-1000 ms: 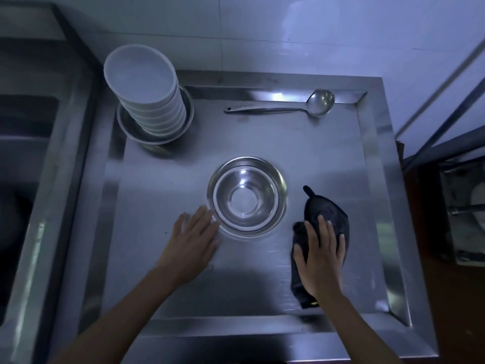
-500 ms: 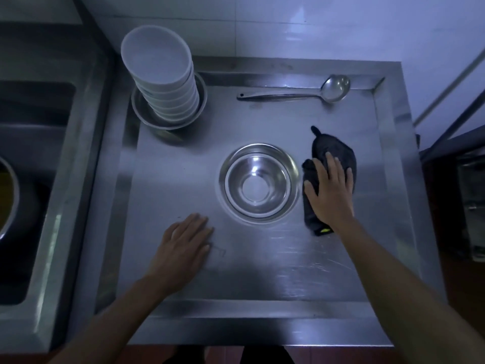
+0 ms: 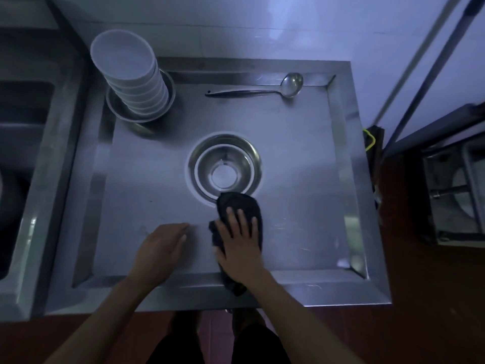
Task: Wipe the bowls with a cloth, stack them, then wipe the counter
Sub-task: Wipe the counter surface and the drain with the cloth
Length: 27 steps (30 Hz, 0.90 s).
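At the near counter (image 3: 301,232) edge, right hand (image 3: 240,245) flat, fingers spread, pressing dark cloth (image 3: 240,206); cloth mostly hidden under palm, long axis near-to-far, far tip overlapping steel bowl (image 3: 224,166) rim. Left hand (image 3: 160,248) flat beside it, fingers together. Far left, white bowl stack (image 3: 131,74) leaning left; ladle (image 3: 257,90) lies crosswise.

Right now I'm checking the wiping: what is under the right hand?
The dark cloth lies under the right hand, pressed flat on the steel counter. The counter beneath the cloth is covered, so its state cannot be seen.
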Each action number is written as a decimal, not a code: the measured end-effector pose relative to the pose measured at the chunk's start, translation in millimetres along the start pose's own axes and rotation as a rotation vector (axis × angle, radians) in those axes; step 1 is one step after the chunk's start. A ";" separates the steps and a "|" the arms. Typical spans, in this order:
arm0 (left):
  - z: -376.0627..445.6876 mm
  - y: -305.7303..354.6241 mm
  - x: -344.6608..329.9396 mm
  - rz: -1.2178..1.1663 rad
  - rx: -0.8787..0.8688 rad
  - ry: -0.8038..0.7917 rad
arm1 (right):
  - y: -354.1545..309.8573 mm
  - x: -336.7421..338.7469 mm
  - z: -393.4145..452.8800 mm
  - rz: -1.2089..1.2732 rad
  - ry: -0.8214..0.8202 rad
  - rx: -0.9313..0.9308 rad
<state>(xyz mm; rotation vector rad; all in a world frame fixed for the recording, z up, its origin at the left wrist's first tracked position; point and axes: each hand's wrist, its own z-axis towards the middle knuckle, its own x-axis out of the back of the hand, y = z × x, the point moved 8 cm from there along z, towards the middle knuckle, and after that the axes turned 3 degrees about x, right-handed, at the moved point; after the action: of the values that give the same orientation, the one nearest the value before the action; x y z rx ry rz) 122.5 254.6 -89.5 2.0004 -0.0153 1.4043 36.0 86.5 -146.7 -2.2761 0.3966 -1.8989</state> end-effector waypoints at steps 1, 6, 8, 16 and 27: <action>-2.7 0.5 -1.2 -0.007 0.021 -0.011 | -1.9 -2.0 -4.2 0.002 -0.032 0.059; -6.0 12.5 -8.4 -0.041 0.069 -0.076 | 61.2 12.1 -46.4 -0.025 -0.097 0.079; -3.7 27.5 -12.5 -0.054 0.045 -0.092 | 99.0 25.0 -68.2 -0.011 -0.056 -0.019; 12.5 112.7 -41.7 -0.106 -0.102 -0.238 | 209.5 77.0 -136.5 0.119 -0.265 -0.275; 13.4 179.5 -58.9 -0.114 -0.233 -0.390 | 226.9 154.3 -180.7 0.491 0.041 -0.451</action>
<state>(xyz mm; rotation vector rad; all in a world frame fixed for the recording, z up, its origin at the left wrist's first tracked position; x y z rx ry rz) 41.2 88.6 -47.9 2.0106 -0.2246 0.8818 -140.0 -166.0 -31.7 -2.0942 1.3668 -1.7205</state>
